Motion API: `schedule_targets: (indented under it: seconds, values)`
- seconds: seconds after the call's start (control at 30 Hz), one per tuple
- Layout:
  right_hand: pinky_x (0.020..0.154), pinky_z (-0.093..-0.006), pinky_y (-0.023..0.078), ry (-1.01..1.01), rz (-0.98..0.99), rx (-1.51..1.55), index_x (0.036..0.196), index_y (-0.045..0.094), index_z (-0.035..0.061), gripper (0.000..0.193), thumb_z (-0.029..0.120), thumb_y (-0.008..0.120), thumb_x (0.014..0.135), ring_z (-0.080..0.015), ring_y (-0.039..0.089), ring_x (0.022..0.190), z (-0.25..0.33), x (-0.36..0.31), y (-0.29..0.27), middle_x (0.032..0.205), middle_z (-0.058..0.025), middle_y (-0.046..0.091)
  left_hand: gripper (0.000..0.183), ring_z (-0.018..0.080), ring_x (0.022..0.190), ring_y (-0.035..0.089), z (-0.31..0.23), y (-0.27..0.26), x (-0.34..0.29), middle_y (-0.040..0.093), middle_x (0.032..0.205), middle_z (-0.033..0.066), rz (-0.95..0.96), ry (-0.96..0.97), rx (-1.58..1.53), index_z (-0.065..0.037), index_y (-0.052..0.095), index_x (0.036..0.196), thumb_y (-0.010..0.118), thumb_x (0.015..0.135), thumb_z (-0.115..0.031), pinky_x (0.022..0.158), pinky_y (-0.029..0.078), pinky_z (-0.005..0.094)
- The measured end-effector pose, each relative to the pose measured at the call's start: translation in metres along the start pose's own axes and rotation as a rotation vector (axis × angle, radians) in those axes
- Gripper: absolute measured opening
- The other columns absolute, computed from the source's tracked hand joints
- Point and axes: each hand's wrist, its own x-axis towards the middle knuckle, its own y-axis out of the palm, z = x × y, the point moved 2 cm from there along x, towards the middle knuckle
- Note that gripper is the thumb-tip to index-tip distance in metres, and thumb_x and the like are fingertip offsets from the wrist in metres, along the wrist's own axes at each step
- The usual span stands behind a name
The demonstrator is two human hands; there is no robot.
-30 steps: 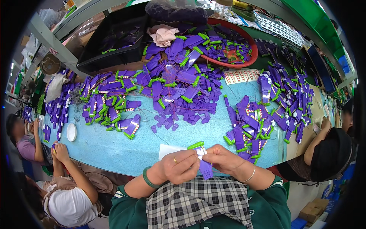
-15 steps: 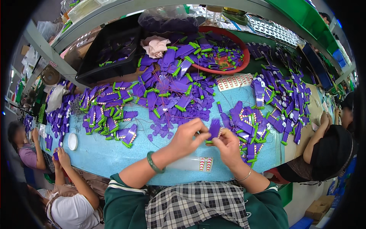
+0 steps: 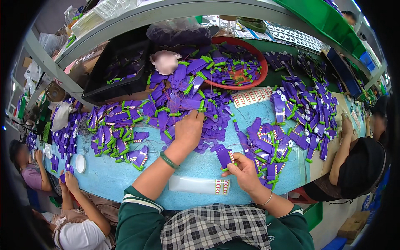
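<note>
My right hand [image 3: 243,171] grips a flat purple plastic piece [image 3: 224,156] by its side, between thumb and fingers. That piece has a green end and a striped sticker along one edge. My left hand [image 3: 189,130], a green bangle at its wrist, reaches into the heap of purple pieces [image 3: 192,103] in the middle of the table. Its fingers are bent together at the heap, and what lies between the fingertips is hidden. A clear strip with red-and-white striped stickers [image 3: 222,187] lies on the blue tabletop in front of me.
Stickered purple pieces [image 3: 268,146] lie right of my right hand. A striped sticker sheet [image 3: 252,97] rests beyond them. At the back are a red basin [image 3: 261,77] and a black bin [image 3: 93,89]. Co-workers sit on both sides; a shelf frame [image 3: 166,16] crosses above.
My left hand has left the purple piece and moved away from me into the heap. The right hand keeps holding the piece, now slightly nearer to me.
</note>
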Motion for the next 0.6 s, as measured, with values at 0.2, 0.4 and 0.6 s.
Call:
schedule_targets:
  seconds: [0.2,0.4,0.6]
  values:
    - [0.072,-0.0304,0.058,0.051,0.048,-0.003,0.105,0.056,-0.0007,0.015,0.004,0.057,0.090,-0.0139,0.061,0.088,-0.007,-0.001,0.003,0.097,-0.0060,0.059,0.015,0.0267,0.084,0.064,-0.005,0.007,0.004,0.058,0.091,0.0103,0.008,0.035,0.104,-0.005,0.061,0.090,0.060,0.076,-0.008,0.061,0.056,0.0364]
    - [0.072,-0.0292,0.057,0.054,0.061,-0.007,0.105,0.057,-0.0014,0.015,0.003,0.056,0.091,-0.0130,0.060,0.087,-0.002,0.001,0.000,0.096,-0.0055,0.058,0.016,0.0243,0.089,0.062,-0.002,-0.006,-0.004,0.058,0.092,0.0095,-0.141,0.077,-0.153,-0.003,0.063,0.091,0.064,0.075,-0.004,0.070,0.054,0.0336]
    - [0.071,-0.0297,0.057,-0.157,-0.014,-0.110,0.116,0.056,-0.0015,0.030,-0.003,0.058,0.087,-0.0155,0.060,0.089,0.019,0.005,-0.004,0.105,-0.0086,0.055,0.019,0.0141,0.092,0.060,0.019,-0.053,-0.040,0.063,0.102,0.0086,-0.196,-0.288,-1.450,0.001,0.060,0.101,0.062,0.082,0.004,0.083,0.048,0.0262]
